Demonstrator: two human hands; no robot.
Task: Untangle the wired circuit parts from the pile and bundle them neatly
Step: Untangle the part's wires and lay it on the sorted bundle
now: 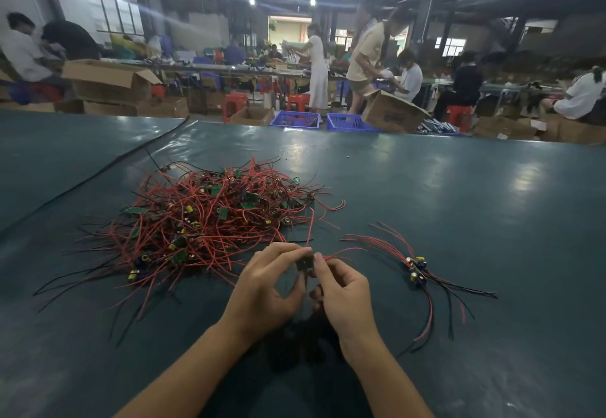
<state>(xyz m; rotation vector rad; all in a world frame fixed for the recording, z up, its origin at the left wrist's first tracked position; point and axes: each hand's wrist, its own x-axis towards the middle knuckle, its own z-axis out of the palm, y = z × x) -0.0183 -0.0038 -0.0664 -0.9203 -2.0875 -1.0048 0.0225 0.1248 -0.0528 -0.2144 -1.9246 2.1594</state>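
The dark table (459, 204) carries a tangled pile (210, 217) of red- and black-wired circuit parts, ahead and to the left of the person. A small sorted bundle (418, 270) lies to the right, its wires running roughly near-to-far. It is closer to the right hand (344, 289) than to the left hand (265, 289). Both hands pinch one small circuit part (304, 264) between curled fingertips, and its red wires trail toward that bundle.
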